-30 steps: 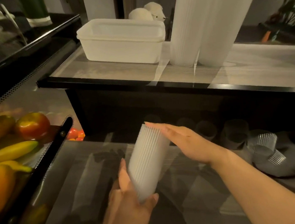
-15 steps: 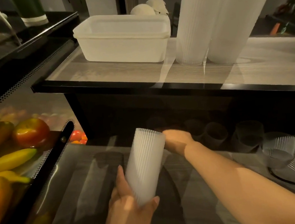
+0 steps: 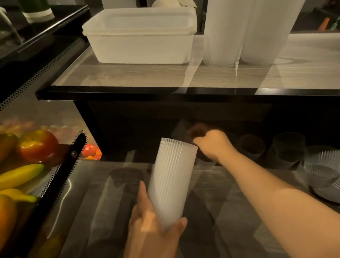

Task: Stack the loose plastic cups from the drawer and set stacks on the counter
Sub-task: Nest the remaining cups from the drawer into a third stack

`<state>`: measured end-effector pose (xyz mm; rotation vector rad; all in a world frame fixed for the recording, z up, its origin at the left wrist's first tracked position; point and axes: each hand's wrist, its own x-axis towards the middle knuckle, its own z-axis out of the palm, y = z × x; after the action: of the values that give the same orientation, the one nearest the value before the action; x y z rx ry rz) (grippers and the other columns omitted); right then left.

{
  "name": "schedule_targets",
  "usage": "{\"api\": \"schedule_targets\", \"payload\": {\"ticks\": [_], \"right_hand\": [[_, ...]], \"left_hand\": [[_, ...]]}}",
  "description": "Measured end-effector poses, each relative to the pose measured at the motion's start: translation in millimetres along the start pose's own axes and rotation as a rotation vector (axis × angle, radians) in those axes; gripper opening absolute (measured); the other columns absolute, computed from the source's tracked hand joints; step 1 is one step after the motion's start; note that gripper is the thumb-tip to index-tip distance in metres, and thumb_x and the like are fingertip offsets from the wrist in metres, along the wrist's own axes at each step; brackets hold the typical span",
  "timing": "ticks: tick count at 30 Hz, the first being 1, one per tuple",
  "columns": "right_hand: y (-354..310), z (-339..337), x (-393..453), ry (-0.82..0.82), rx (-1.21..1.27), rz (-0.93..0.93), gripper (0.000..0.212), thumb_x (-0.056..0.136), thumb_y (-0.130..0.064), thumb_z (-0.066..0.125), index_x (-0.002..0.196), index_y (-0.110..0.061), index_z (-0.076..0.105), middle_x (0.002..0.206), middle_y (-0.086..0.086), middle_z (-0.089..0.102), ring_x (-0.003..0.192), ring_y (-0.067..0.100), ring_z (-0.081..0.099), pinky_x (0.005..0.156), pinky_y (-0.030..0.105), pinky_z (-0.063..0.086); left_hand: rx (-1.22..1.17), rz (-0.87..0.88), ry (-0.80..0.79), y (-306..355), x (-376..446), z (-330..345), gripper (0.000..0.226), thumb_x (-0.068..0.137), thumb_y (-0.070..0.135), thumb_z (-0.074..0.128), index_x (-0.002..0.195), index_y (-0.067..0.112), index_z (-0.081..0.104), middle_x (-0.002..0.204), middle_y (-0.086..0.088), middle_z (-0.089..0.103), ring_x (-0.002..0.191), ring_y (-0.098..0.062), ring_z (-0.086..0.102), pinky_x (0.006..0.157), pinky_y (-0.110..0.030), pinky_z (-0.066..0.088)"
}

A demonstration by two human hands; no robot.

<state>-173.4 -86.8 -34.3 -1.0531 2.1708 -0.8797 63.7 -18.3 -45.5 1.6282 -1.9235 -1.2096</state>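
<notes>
A ribbed white stack of cups (image 3: pixel 172 184) sits tilted in the left hand (image 3: pixel 152 223), thumb and fingers wrapped round its lower end, its open rim leaning up and to the right over the open drawer (image 3: pixel 115 210). Just past that rim the right hand (image 3: pixel 211 145) reaches into the dark back of the drawer under the counter's front edge; its fingers are curled, but in that shadow I cannot tell what, if anything, they hold. Loose cups (image 3: pixel 289 150) lie along the drawer's back edge to the right of it, and a few clear ribbed ones (image 3: pixel 328 167) lie toward the right side. Up on the counter (image 3: pixel 307 69), two tall cup stacks (image 3: pixel 237 19) stand side by side near the front edge, with a white plastic tub (image 3: pixel 140 36) just left of them. At the left, fruit (image 3: pixel 18 160) is piled behind a perforated black rim.
</notes>
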Motion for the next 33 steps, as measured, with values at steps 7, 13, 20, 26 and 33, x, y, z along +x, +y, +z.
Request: {"api": "schedule_targets", "payload": {"ticks": [7, 13, 20, 26, 33], "right_hand": [[-26.1, -68.1, -70.6, 0.09, 0.654, -0.262, 0.013, 0.094, -0.008, 0.059, 0.094, -0.015, 0.07, 0.091, -0.003, 0.074, 0.091, 0.008, 0.07, 0.081, 0.025, 0.057], [-17.9, -86.4, -99.0, 0.031, 0.51, -0.297, 0.016, 0.094, -0.012, 0.06, 0.102, -0.019, 0.072, 0.097, -0.002, 0.073, 0.099, 0.01, 0.068, 0.092, 0.032, 0.056], [-13.6, -77.4, -118.2, -0.165, 0.316, -0.393, 0.032, 0.1, -0.01, 0.05, 0.117, -0.026, 0.071, 0.117, -0.014, 0.069, 0.114, -0.005, 0.057, 0.092, 0.01, 0.045], [0.7, -59.7, -86.0, -0.092, 0.407, -0.354, 0.039, 0.103, -0.007, 0.04, 0.127, -0.026, 0.063, 0.132, -0.008, 0.059, 0.118, 0.003, 0.056, 0.098, 0.019, 0.047], [49.1, 1.9, -30.8, -0.145, -0.61, -0.067, 0.048, 0.099, -0.028, 0.051, 0.146, -0.025, 0.042, 0.142, 0.008, 0.048, 0.122, 0.028, 0.055, 0.101, 0.038, 0.047]], "left_hand": [[0.006, -0.052, -0.04, 26.2, -19.4, 2.1, 0.125, 0.073, 0.039, 0.081, 0.144, 0.049, -0.022, 0.136, 0.002, 0.037, 0.123, -0.018, 0.043, 0.107, -0.044, 0.04], [0.036, 0.082, -0.061, 31.3, -38.7, 6.2, 0.127, 0.069, 0.042, 0.083, 0.149, 0.044, -0.015, 0.148, 0.007, 0.029, 0.131, -0.015, 0.038, 0.11, -0.039, 0.037], [0.042, 0.069, -0.033, 34.7, -44.7, 3.4, 0.126, 0.07, 0.04, 0.084, 0.149, 0.042, -0.014, 0.146, 0.003, 0.031, 0.127, -0.018, 0.042, 0.107, -0.044, 0.042], [0.023, 0.02, 0.017, 31.9, -33.8, -2.5, 0.122, 0.074, 0.036, 0.081, 0.151, 0.038, -0.013, 0.142, -0.003, 0.035, 0.124, -0.021, 0.043, 0.102, -0.044, 0.043], [-0.037, 0.018, 0.042, 28.1, -20.4, -7.1, 0.114, 0.076, 0.039, 0.08, 0.149, 0.042, -0.007, 0.125, 0.004, 0.034, 0.108, -0.015, 0.042, 0.089, -0.042, 0.049]]}}
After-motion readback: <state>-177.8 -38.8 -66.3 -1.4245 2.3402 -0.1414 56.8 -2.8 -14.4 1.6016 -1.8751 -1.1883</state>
